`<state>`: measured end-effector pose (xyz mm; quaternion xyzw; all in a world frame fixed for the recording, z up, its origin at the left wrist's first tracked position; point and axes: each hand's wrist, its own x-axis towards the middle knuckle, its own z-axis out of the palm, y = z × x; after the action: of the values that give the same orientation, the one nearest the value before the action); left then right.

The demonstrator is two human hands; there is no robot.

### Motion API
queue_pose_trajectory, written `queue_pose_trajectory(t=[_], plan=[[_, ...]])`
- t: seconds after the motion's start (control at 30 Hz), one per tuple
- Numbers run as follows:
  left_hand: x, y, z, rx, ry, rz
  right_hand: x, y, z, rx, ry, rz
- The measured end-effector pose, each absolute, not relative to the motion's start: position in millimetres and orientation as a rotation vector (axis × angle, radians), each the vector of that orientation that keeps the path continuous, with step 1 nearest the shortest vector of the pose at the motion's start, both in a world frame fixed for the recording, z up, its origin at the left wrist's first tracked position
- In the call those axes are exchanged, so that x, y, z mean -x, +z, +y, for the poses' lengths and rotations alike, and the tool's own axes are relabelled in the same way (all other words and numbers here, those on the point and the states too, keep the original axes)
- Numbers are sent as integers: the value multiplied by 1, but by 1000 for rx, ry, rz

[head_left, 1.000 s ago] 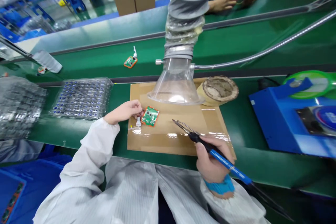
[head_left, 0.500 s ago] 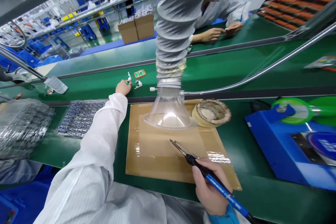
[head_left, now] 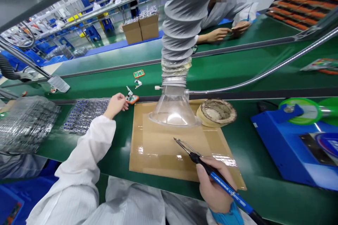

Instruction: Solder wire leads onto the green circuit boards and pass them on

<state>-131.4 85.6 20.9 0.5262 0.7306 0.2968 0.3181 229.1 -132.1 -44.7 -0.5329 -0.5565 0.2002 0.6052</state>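
My left hand (head_left: 117,104) pinches an orange-edged circuit board (head_left: 132,99) with a white part on it, at the near edge of the green belt. Farther up the belt lie another orange-edged board (head_left: 138,74) and a small white part (head_left: 138,84). My right hand (head_left: 218,184) is wrapped round a blue and black soldering iron (head_left: 224,186), whose tip is above the brown cardboard sheet (head_left: 158,151). A clear funnel-shaped hood (head_left: 174,109) hangs over the back of the cardboard.
A round, crusted pot (head_left: 216,112) sits behind the cardboard. The blue machine with green reel (head_left: 280,140) is at right. Trays of metallic parts (head_left: 86,116) lie at left. Across the belt are a person's hands (head_left: 227,33). A metal gooseneck (head_left: 253,77) crosses the right side.
My left hand has drawn back from the belt toward the near edge, bringing the board and white part along. My right hand still holds the iron, and the view has shifted slightly.
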Motion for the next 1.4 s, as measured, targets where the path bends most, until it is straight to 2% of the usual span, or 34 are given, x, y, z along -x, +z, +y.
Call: queue_pose_trajectory(t=[0.13, 0.23, 0.37, 0.5, 0.73, 0.87, 1.0, 1.13, 1.2, 1.4], plan=[[131, 9, 5, -1656, 782, 1616, -229, -45, -129, 1231, 433, -1309], [115, -1, -25, -1917, 700, 1431, -229, -46, -127, 1247, 426, -1320], [87, -8, -33, -2190, 645, 1206, -228, -49, -125, 1308, 401, -1300], [64, -9, -39, -2234, 720, 1242, -227, -53, -125, 1366, 374, -1219], [17, -10, -52, -2404, 452, 1106, -227, -62, -126, 1412, 364, -1067], [4, -15, -50, -2157, 648, 1053, -222, -57, -128, 1410, 359, -1075], [23, -24, -54, -1702, 994, 1223, -209, -47, -130, 1377, 303, -1149], [60, -37, -73, -1357, 1431, 1628, -186, -38, -129, 1368, 532, -1252], [78, -38, -89, -1393, 1569, 1778, -175, -35, -129, 1375, 648, -1306], [141, -22, -108, -1844, 1335, 1916, -162, -43, -123, 1329, 896, -1665]])
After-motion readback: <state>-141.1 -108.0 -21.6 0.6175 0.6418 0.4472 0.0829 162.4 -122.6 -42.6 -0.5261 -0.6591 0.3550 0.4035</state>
